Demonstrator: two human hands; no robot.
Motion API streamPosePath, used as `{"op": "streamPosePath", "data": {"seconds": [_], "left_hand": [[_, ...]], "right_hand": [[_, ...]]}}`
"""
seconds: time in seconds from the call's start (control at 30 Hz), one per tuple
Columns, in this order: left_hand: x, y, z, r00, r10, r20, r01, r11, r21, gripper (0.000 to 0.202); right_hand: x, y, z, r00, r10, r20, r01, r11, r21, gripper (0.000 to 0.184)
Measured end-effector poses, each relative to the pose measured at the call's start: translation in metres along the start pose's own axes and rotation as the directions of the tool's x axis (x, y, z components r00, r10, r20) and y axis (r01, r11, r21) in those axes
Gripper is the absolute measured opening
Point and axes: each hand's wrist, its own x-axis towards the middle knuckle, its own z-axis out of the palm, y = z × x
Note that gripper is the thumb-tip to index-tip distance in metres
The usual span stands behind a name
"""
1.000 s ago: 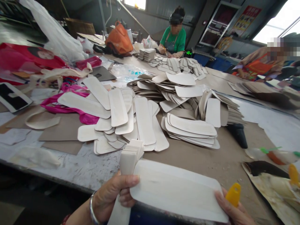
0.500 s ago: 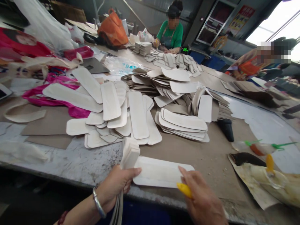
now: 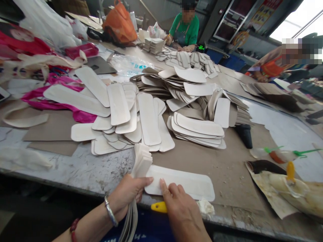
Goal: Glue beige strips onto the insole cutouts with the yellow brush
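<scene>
One white panel | right hand: shifted leftward | nearer left hand

Near you: smooth, matt white panel; shiny metal bracelet at left; smooth yellow plastic handle.

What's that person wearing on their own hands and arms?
The left hand has a shiny silver bangle at the wrist, with a dark red bracelet higher up. The right hand wears no glove. No sleeves show.
</scene>
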Motion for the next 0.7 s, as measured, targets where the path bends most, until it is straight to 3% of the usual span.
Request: {"op": "streamPosePath", "data": {"seconds": [0.23,0.5,0.7], "left_hand": [[0.001,-0.001,-0.001,1.0,-0.01,0.018,0.011,1.0,-0.028,0.041],[0.003,-0.005,-0.009,0.997,-0.005,0.081,0.009,0.999,-0.053,0.045],[0.003,-0.007,-0.014,0.992,0.003,0.127,0.007,0.997,-0.074,0.046]], "right_hand": [[-0.013,-0.01,0.017,0.996,0.074,-0.049,-0.074,0.997,0.002,0.05],[-0.031,0.003,0.004,0.997,0.073,0.002,-0.073,0.996,-0.049,0.048],[-0.038,0.014,-0.005,0.993,0.113,-0.028,-0.113,0.993,-0.017,0.047]]}}
